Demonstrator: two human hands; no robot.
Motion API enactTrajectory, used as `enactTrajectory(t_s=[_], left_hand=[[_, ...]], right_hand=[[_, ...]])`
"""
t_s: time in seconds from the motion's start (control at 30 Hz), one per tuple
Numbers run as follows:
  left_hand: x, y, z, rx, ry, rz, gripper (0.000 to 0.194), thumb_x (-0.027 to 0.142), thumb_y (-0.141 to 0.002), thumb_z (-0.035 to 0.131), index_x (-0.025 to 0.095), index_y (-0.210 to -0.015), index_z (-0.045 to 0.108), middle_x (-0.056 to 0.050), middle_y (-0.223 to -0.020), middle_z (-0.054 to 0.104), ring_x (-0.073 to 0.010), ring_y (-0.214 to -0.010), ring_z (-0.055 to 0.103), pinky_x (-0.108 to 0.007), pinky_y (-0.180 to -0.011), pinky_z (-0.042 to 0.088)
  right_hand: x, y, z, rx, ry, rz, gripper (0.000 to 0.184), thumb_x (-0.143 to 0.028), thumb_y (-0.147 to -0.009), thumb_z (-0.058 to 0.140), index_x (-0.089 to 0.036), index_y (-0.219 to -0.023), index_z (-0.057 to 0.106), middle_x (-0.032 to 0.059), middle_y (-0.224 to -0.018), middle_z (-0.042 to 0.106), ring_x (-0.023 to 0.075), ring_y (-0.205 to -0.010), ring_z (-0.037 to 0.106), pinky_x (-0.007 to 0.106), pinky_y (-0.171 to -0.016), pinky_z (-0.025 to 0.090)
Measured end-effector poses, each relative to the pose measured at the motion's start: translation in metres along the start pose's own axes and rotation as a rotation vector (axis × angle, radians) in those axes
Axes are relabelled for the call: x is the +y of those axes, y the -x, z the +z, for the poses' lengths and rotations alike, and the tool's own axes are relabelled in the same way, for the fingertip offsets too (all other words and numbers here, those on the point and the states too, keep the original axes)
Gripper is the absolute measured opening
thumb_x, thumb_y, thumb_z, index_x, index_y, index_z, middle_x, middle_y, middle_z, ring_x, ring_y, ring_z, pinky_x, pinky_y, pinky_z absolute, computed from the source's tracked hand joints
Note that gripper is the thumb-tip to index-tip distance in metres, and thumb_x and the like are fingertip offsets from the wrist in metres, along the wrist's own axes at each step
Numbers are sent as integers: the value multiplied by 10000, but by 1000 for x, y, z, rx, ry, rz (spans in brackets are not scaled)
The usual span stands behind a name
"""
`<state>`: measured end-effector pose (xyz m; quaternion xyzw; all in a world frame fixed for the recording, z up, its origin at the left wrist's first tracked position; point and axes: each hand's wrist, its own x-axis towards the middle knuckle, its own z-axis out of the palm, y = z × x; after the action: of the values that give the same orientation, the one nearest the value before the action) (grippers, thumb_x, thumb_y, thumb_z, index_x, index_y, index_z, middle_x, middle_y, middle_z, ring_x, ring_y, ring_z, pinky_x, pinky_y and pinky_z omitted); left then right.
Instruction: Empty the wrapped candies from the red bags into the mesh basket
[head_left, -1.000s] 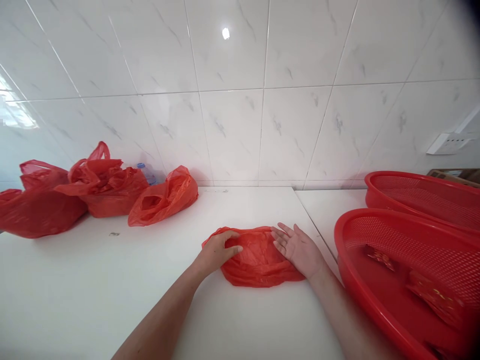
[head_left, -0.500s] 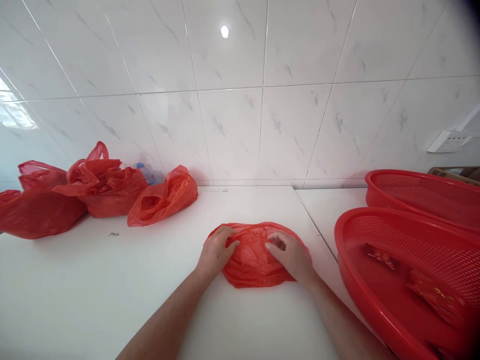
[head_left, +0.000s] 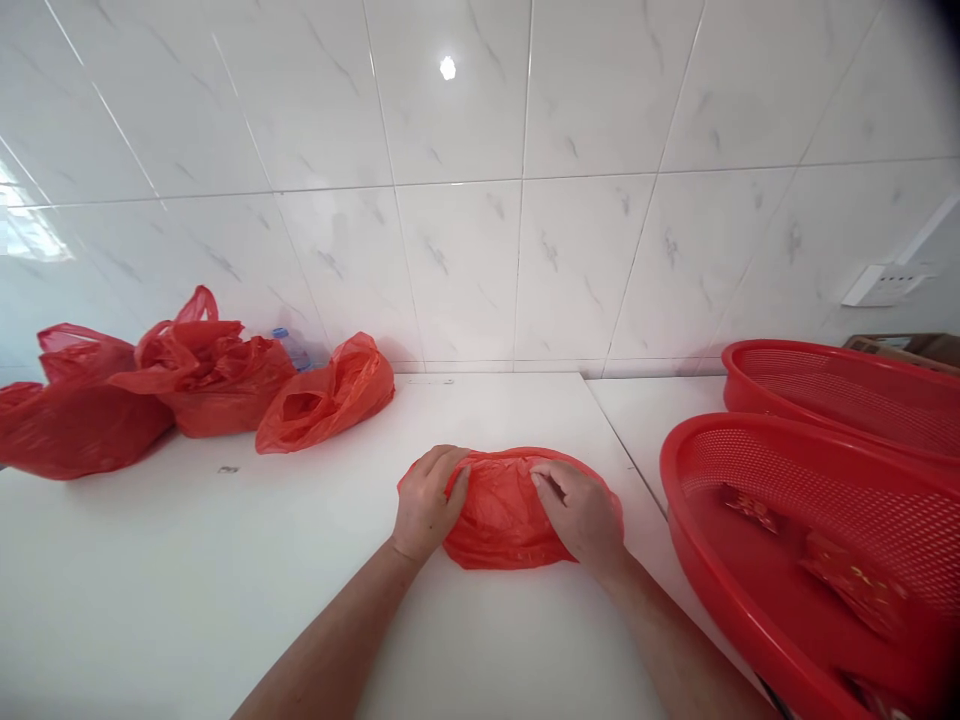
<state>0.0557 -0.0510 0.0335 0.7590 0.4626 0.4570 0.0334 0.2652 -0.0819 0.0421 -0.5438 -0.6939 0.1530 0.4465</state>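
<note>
A red plastic bag [head_left: 504,510] lies on the white table in front of me, its mouth spread into a wide oval facing up. My left hand [head_left: 429,503] grips the left part of its rim, thumb pressed toward the fingers. On the other side my right hand [head_left: 581,510] pinches the bag's film between thumb and fingertips. Thin creased plastic shows between the two hands. The fingertips of both hands are partly hidden by the film and the thumbs.
A crumpled red bag [head_left: 330,392] and fuller red bags [head_left: 217,385] stand at the back left, a blue-capped bottle [head_left: 291,348] behind them. At right, a red basket [head_left: 686,500] holds several red packets [head_left: 855,580]; another red basket [head_left: 739,375] is behind it. A tiled wall bounds the table.
Both hands have closed from loosely curled fingers onto the bag's rim. The left hand has shifted slightly left, and the bag's left edge has widened with it.
</note>
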Motion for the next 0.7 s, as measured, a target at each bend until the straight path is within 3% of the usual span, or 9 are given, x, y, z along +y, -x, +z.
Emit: enactTrajectory(t_s=[0.2, 0.4, 0.57, 0.7], left_hand=[[-8, 4, 7, 22, -76, 212, 256, 201, -834, 499, 246, -1059, 612, -80, -1081, 614, -221, -1023, 559, -363, -915, 443], [-17, 6, 14, 139, -159, 240, 241, 233, -804, 558, 223, -1036, 621, -110, -1205, 535, -259, -1122, 498, -404, -978, 395], [-23, 8, 11, 182, -218, 153, 218, 289, -821, 547, 229, -1015, 629, -106, -1243, 509, -286, -1164, 461, -461, -1023, 326], [-21, 9, 8, 233, -236, 68, 246, 343, -842, 518, 219, -1026, 623, -112, -1280, 483, -299, -1240, 398, -486, -1064, 243]], right_hand=[[-6, 4, 9, 14, -11, -153, 220, -186, -860, 428, -219, -723, 597, 2, -711, 623, 143, -655, 550, 267, -630, 432], [-24, 15, -1, 22, -56, -249, 212, -168, -848, 430, -212, -718, 592, 0, -677, 598, 127, -629, 533, 251, -607, 439], [-54, 54, -36, 84, -124, -252, 166, -189, -869, 449, -206, -813, 604, -9, -667, 572, 108, -599, 519, 226, -556, 423], [-65, 92, -87, 83, -5, -202, 174, -210, -866, 485, -227, -991, 604, 16, -779, 602, 117, -650, 552, 226, -563, 456]])
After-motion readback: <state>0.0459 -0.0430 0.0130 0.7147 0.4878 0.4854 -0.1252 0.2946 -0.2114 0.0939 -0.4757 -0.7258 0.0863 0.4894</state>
